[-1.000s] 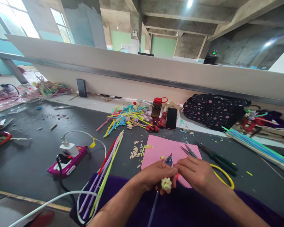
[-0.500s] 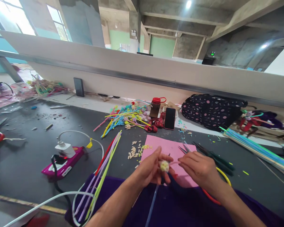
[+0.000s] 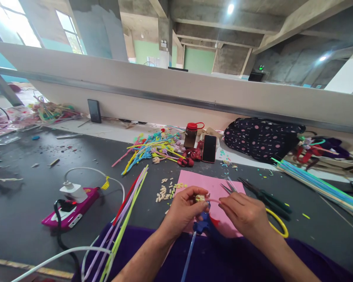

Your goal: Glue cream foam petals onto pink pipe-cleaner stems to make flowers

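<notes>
One pale yellow flower (image 3: 199,198) in head view, over pink sheet (image 3: 198,179), pinched by thumb and fingers of left hand (image 3: 181,209). Pink stem (image 3: 213,200) runs from flower to right hand (image 3: 248,213), fingertips closed on it. Blue tool (image 3: 202,225) just below left hand. Scissors (image 3: 227,189) partly under right hand; dark pliers (image 3: 264,195) beside. Small cut pieces (image 3: 162,192) left of sheet.

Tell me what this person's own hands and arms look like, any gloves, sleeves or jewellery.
The left hand and right hand are ungloved, and both forearms are bare, with no sleeve in view. No watch, bracelet or ring shows, though some fingers are partly hidden.
</notes>
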Available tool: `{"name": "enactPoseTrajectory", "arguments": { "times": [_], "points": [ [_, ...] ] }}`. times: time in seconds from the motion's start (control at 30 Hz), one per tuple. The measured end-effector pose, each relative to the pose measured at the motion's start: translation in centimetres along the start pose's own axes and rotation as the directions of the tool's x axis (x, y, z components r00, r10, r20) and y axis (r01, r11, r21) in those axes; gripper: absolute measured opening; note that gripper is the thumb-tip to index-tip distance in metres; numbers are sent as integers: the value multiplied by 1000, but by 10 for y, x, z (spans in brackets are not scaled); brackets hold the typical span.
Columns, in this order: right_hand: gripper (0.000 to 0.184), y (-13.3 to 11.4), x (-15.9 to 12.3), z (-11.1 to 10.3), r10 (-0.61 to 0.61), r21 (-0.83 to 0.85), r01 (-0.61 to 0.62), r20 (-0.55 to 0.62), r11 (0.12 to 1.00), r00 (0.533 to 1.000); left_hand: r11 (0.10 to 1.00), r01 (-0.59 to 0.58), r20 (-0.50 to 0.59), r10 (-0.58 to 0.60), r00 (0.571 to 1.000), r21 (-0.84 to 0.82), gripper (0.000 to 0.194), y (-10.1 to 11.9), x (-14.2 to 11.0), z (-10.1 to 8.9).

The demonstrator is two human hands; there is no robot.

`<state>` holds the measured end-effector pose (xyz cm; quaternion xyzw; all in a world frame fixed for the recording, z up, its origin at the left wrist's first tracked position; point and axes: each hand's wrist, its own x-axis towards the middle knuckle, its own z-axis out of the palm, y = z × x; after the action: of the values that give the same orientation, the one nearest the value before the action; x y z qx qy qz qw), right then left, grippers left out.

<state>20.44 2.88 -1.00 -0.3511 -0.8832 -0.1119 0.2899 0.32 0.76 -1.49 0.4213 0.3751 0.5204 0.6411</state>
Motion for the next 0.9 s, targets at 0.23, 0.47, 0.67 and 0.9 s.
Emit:
{"name": "enactPoseTrajectory", "arguments": {
  "times": [0.23,0.47,0.67,0.9],
  "points": [
    [15,-1,0,-12,-176,15,176,196,984,965,994,82,61,-86,994,66,30,5,1,-6],
    [10,-16,2,-13,-107,108,83,235,991,966,982,142,134,-158,978,123,30,-4,0,-4],
    [18,-12,7,-7,-222,119,202,192,972,956,979,169,146,-184,972,113,34,-3,-1,-3],
    [26,30,56,13,39,-106,-8,294,994,955,965,-13,-248,80,965,262,66,15,5,-11]
  ]
}}
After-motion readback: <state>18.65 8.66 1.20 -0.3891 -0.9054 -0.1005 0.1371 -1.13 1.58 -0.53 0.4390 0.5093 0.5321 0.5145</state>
